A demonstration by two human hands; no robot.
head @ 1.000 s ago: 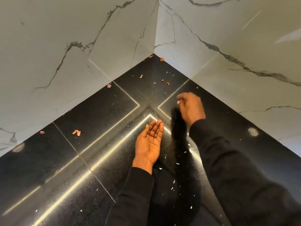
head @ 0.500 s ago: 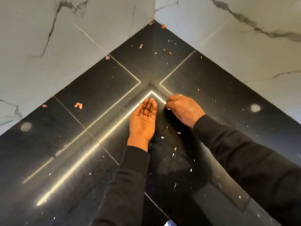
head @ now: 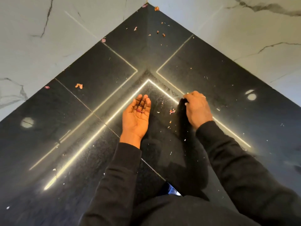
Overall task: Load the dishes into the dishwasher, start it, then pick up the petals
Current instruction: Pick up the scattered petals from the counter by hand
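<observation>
Head view: my left hand (head: pixel 136 115) lies palm-up with fingers released, just below the apex of the bright light strip (head: pixel 148 79) on the black surface (head: pixel 84 111). A few pink scraps rest on its fingers (head: pixel 143 103). My right hand (head: pixel 197 110) sits knuckles-up to the lower right of that apex, its fingers curled onto the strip's right arm. I cannot tell whether they pinch anything.

0.5 seconds ago this hand was at the left fingertips, and 1 second ago it was farther up toward the marble walls (head: pixel 48 46). It has now swung out, apart from the left palm, which has stayed put. I read that as 1 deposit made and the next pick beginning.

Loose petals (head: pixel 172 111) lie between the 2 hands, below the apex. An orange one (head: pixel 79 85) sits well left of the apex, and a scatter (head: pixel 163 35) lies above it, near the wall corner. Much gathering appears left.
</observation>
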